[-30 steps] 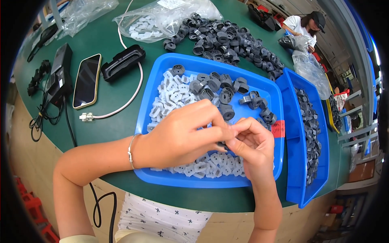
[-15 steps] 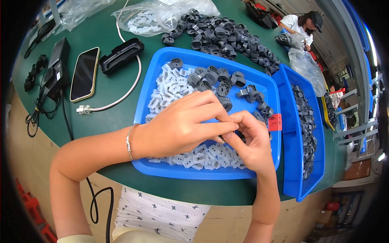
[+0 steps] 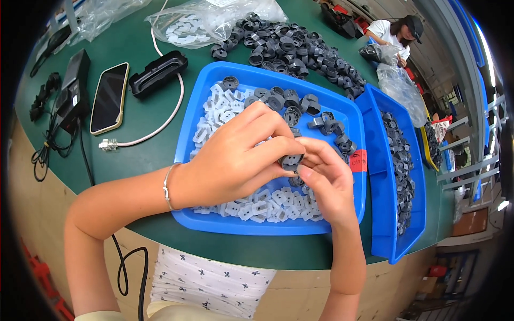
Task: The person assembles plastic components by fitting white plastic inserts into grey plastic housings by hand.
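Grey part (image 3: 292,160): small dark grey round plastic piece with ribbed inner ring, held over middle of blue tray (image 3: 214,222), pinched between both hands.
Left hand (image 3: 235,155): forearm comes in from lower left, bracelet (image 3: 167,187) at wrist; hand arched over tray, fingers curled together, fingertips and thumb pinching grey part from its left side.
Right hand (image 3: 326,182): forearm rises from bottom edge; fingers bent and close together, thumb (image 3: 308,174) pressed on grey part from below, fingertips on its right.
Tray contents: white plastic pieces (image 3: 225,109) along left and near side, loose grey parts at far right corner.
Second tray (image 3: 388,235): blue, just beside right edge of first, filled with dark parts.
Worktop (image 3: 144,155): green; phone (image 3: 108,98) and black holder (image 3: 158,72) toward far left, heap of dark parts (image 3: 300,48) at far edge.
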### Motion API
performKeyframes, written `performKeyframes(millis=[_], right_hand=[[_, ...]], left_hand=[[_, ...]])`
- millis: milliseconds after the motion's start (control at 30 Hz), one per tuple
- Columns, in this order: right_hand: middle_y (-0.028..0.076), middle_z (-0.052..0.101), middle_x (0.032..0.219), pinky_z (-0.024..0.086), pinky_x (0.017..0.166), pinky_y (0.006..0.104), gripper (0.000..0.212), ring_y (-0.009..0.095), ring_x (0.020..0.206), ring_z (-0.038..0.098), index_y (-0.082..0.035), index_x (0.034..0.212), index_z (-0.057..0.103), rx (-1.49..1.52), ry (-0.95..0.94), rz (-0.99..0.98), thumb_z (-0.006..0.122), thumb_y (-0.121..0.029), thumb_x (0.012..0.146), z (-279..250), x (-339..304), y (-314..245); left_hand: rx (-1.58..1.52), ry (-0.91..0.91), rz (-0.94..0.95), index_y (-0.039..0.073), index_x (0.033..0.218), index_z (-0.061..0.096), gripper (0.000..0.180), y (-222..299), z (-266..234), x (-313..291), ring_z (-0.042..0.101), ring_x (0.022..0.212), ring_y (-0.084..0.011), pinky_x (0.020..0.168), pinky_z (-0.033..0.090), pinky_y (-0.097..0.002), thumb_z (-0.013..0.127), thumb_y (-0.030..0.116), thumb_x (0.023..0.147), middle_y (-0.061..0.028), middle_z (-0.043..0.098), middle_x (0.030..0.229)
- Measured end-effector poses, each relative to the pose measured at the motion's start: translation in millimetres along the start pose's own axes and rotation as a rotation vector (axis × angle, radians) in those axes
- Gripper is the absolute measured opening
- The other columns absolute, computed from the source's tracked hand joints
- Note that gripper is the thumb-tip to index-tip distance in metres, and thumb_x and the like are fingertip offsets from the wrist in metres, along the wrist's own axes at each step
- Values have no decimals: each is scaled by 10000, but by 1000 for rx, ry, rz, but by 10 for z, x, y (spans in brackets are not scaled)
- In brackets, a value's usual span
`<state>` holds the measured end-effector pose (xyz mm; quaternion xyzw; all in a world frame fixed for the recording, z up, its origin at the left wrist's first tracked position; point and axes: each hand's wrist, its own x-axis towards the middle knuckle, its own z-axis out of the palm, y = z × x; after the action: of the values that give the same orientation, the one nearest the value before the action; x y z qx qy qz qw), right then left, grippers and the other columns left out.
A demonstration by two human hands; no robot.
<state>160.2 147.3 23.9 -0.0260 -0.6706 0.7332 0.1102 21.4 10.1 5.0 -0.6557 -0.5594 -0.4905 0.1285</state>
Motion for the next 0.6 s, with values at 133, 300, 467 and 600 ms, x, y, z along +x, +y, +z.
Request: performKeyframes(millis=[133, 300, 467, 600], right_hand=[[69, 538, 1092, 504, 878, 319, 311, 118, 969, 524, 36, 1202, 503, -91, 5, 0, 496, 16, 892, 20, -23, 39], [49, 548, 1044, 508, 847, 292, 291, 98, 908, 508, 27, 1174, 541, -147, 77, 18, 504, 18, 886, 73, -54, 88], [46, 579, 991, 492, 791, 266, 301, 91, 872, 529, 7, 1171, 560, -296, 136, 46, 539, 10, 871, -61, -21, 59], [186, 552, 1200, 429, 990, 361, 345, 242, 1112, 545, 82, 1216, 461, 428, 535, -277, 478, -80, 912, -542, 78, -218]], left_hand=[[5, -11, 16, 56, 959, 609, 436, 15, 8, -4, 506, 791, -246, 673, 430, -338, 788, 65, 562, -53, 541, 854], [30, -33, 25, 45, 946, 602, 424, 31, 36, -17, 499, 780, -252, 671, 430, -348, 789, 65, 566, -56, 525, 833], [59, -94, -2, 32, 1011, 577, 461, 23, 4, 4, 506, 828, -271, 714, 433, -358, 786, 72, 602, -94, 523, 882], [80, 10, -184, 19, 1119, 506, 424, 22, -28, 0, 498, 954, -297, 834, 401, -362, 695, 48, 741, -148, 501, 1046]])
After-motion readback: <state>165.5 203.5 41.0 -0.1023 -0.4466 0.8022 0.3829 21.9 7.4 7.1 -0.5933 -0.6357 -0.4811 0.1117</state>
